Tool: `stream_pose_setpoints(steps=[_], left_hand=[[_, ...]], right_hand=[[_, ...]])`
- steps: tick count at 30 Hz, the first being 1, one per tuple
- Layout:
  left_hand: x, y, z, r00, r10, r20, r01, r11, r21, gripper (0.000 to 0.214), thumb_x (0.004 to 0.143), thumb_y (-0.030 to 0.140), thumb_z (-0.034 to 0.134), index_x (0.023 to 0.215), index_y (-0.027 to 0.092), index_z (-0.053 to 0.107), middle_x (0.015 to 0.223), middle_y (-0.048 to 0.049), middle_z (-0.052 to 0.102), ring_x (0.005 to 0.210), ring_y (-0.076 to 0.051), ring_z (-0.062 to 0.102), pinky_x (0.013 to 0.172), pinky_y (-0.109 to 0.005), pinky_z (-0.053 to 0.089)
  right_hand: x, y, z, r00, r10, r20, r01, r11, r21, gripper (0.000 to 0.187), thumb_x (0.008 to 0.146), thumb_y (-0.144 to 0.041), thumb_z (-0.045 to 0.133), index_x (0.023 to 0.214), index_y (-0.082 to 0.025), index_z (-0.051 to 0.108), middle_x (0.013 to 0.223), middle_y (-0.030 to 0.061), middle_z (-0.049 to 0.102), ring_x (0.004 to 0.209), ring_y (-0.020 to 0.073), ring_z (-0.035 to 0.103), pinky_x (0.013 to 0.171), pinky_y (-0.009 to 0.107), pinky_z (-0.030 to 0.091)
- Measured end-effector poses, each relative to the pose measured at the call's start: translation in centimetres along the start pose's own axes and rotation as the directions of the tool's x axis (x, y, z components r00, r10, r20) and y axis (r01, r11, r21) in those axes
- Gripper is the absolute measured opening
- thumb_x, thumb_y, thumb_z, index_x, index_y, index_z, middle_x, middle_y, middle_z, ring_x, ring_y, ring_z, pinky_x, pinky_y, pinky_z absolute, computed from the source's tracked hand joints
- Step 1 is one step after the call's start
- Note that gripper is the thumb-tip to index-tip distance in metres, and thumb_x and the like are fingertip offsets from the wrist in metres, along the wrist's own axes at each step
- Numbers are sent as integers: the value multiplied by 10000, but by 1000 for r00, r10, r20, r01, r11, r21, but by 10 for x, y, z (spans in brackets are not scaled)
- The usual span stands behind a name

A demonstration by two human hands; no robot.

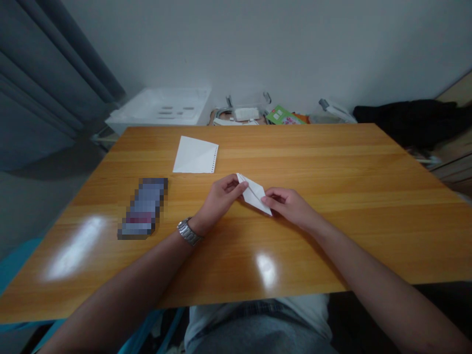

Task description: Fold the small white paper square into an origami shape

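A small folded piece of white paper (pixel 253 193), shaped like a narrow diamond, lies on the wooden table (pixel 332 167) between my hands. My left hand (pixel 217 201), with a metal watch on the wrist, pinches its upper left tip. My right hand (pixel 289 205) pinches its lower right end, fingers curled in. A second white sheet (pixel 195 155) with a perforated right edge lies flat further back on the table, apart from both hands.
A pixelated flat object (pixel 143 209) lies on the table to the left of my left hand. Behind the table stand a white tray-like box (pixel 162 105), cables, a green packet (pixel 282 115) and dark cloth (pixel 413 120). Grey curtains hang at the left.
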State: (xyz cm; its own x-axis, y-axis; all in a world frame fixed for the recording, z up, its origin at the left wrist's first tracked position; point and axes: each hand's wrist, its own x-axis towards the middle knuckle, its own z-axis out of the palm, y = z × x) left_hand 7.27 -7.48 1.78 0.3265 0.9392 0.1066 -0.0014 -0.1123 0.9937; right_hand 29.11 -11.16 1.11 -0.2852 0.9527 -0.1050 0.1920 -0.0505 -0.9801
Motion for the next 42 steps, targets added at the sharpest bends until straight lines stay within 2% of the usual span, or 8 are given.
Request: stream_pose_setpoints(steps=[6,8,13,20,29,35,42], left_hand=[[-3,-1,3,989,-23,147,19,999,31,326,897,459,687,929,134,677,882,-58,710,805,-158,649,742,-265,524],[-3,-1,4,985,-16,170,8,999,48,323,907,457,667,942,136,672,894,-61,711,814,-163,650,747,-269,525],[-5,2,5,989,18,149,-35,993,112,298,939,440,626,923,145,660,854,-46,694,790,-159,639,713,-255,509],[-5,1,8,995,32,98,-43,993,106,318,943,459,631,918,145,675,877,-50,704,808,-157,637,732,-250,505],[-7,1,8,998,37,59,-43,993,110,336,944,467,636,877,145,703,861,-49,707,796,-145,626,730,-245,501],[-5,1,9,1000,-6,-8,6,999,48,323,872,466,725,883,143,705,885,-65,729,802,-155,650,743,-260,530],[-9,9,10,1000,-14,-4,14,1000,-23,318,916,455,675,892,142,727,894,-63,734,826,-157,664,780,-268,551]], right_hand=[[-1,-3,5,998,-65,-10,65,998,3,352,916,-534,638,890,-187,691,849,30,679,777,175,594,715,289,451],[0,-2,6,998,-65,-16,65,997,-29,363,919,-541,631,890,-187,706,848,35,694,776,183,604,718,295,456],[0,1,6,996,-62,-70,54,992,-115,385,916,-548,633,909,-177,737,841,40,717,750,187,613,684,292,444],[-2,-3,6,992,-102,-72,82,968,-239,375,935,-527,606,875,-177,728,778,31,682,699,175,574,628,286,405],[-3,-7,6,991,-133,-27,122,960,-254,362,952,-514,577,864,-190,712,797,37,686,723,187,588,647,295,420],[-3,-6,5,991,-134,-24,121,952,-282,362,956,-511,571,856,-192,709,783,29,666,705,179,568,634,292,406],[-3,-8,5,991,-134,-28,121,955,-270,357,953,-504,581,875,-188,726,789,32,684,705,178,571,636,292,412]])
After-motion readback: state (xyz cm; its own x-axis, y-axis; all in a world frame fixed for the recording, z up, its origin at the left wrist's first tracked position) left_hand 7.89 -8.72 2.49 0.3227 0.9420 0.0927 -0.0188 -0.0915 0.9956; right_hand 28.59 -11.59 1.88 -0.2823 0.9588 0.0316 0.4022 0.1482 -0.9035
